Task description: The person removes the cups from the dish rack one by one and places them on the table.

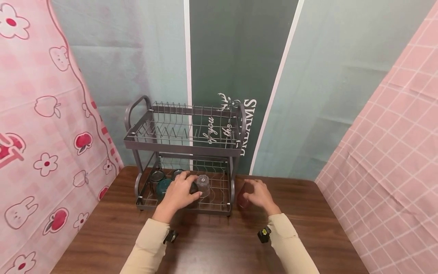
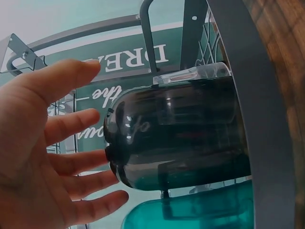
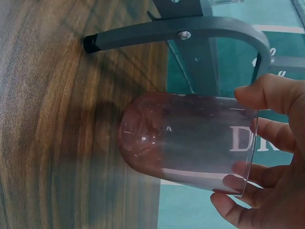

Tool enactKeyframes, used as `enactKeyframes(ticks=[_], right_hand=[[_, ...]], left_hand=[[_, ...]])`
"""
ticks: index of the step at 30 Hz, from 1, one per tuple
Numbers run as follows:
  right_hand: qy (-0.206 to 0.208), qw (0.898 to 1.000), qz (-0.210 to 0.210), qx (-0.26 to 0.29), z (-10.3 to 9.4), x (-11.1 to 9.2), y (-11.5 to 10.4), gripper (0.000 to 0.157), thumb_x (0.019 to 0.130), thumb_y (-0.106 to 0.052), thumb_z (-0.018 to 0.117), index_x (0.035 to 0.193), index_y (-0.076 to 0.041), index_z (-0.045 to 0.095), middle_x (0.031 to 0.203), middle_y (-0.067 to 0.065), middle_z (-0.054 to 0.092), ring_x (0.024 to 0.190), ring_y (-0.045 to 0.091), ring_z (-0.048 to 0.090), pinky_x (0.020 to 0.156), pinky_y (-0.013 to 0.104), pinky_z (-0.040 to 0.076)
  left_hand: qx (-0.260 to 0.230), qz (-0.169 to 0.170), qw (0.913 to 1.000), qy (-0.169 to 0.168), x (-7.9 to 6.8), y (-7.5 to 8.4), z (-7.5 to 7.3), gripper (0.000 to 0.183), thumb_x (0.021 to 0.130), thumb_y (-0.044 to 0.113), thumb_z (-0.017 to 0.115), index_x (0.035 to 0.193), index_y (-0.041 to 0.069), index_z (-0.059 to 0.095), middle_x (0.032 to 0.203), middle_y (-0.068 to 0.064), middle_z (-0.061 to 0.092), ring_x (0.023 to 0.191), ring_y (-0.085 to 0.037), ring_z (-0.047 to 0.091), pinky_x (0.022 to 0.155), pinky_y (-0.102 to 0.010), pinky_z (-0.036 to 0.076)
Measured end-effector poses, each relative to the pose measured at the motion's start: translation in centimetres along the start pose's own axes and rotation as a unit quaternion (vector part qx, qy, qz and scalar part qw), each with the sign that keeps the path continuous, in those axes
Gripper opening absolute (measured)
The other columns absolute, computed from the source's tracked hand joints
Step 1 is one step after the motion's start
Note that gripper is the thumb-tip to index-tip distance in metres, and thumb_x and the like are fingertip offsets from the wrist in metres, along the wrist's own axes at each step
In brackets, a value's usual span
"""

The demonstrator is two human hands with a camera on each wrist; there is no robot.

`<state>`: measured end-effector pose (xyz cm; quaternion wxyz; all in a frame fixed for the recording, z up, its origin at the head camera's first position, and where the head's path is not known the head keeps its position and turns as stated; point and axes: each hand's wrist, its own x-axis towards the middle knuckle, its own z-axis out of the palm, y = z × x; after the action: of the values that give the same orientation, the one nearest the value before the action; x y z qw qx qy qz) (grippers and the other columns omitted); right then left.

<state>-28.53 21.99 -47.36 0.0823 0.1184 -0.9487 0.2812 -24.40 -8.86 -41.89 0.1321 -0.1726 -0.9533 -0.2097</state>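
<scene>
R hand (image 1: 260,195) fingers + thumb pinch rim of pink tumbler (image 3: 186,138), lower ctr-right of head view, body left of fingertips in R wrist view. L hand (image 1: 178,191) fingers spread, tips beside upturned dark glass (image 2: 176,136), lower tier of dish rack (image 1: 183,148).

I count my two hands (image 1: 179,192) (image 1: 259,194), one rack (image 1: 184,149), one table (image 1: 294,209) and six visible glasses (image 1: 163,187) (image 1: 156,176) (image 1: 177,173) (image 1: 193,188) (image 1: 203,185) (image 1: 243,200), five in the rack and one beside it.

green backdrop (image 1: 239,49) reads "you", "the", "dreams"
</scene>
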Motion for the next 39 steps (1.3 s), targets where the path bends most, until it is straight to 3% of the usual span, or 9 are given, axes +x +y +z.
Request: enactKeyframes(ticks=[17,29,39], right_hand=[[-0.028,0.999,0.017,-0.040,0.8,2.1,0.7,0.053,0.071,-0.014,0.072,0.122,-0.004,0.061,0.114,0.023,0.055,0.104,0.045,0.048,0.082,0.052,0.043],[-0.032,0.998,0.040,-0.047,1.9,2.6,1.0,0.056,0.071,-0.014,0.073,0.124,-0.006,0.059,0.122,0.026,0.048,0.108,0.044,0.045,0.077,0.053,0.044],[-0.031,0.997,0.044,-0.049,2.3,3.2,1.2,0.056,0.073,-0.016,0.072,0.125,-0.006,0.058,0.124,0.025,0.049,0.109,0.044,0.044,0.080,0.055,0.043]], left_hand=[[0.032,-0.027,0.9964,-0.073,1.1,0.2,0.2,0.064,0.073,0.041,0.076,0.124,0.008,0.058,0.124,-0.020,0.049,0.104,-0.038,0.051,0.077,-0.054,0.044],[0.015,-0.028,0.9967,-0.075,1.1,0.3,0.5,0.063,0.070,0.031,0.079,0.123,0.004,0.058,0.111,-0.019,0.053,0.095,-0.035,0.054,0.072,-0.049,0.048],[0.032,-0.014,0.9965,-0.076,1.3,0.3,0.6,0.052,0.071,0.016,0.078,0.116,-0.001,0.060,0.103,-0.019,0.055,0.090,-0.035,0.051,0.073,-0.050,0.046]])
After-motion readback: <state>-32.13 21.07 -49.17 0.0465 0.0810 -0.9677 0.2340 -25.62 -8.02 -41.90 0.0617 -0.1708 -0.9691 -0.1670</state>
